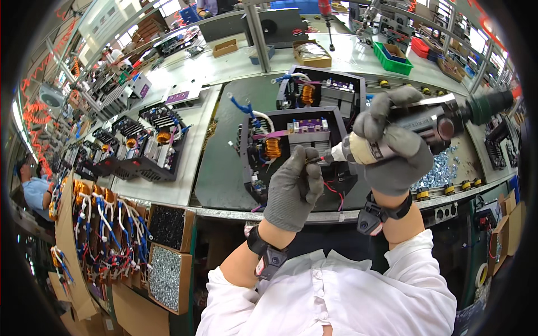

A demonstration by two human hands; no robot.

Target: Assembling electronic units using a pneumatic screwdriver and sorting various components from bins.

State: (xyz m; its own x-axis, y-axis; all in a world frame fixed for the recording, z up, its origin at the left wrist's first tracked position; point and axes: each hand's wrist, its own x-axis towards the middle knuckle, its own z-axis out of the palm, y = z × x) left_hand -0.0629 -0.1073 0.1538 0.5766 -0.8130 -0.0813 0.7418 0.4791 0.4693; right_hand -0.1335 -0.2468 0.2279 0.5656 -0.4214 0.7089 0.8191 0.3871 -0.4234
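Observation:
My right hand (395, 140), in a grey work glove, wraps round the body of a power screwdriver (417, 126) with a pale taped nose. The tool lies nearly level, its bit (322, 159) pointing left. My left hand (294, 187), gloved alike, has its fingers curled together at the bit's tip; whatever small thing they pinch is too hidden to name. Just beyond and below both hands sits an open black metal housing (246, 168) holding a copper coil (273, 148), a purple circuit board (307, 124) and blue and white cables. Part of it is covered by my left hand.
Behind stands a second housing (358, 89). More housings (151, 151) line the left bench. Loose screws (443, 171) lie to the right. At lower left are a box of screws (166, 277), a box of black parts (168, 225) and hanging cable bundles (106, 224).

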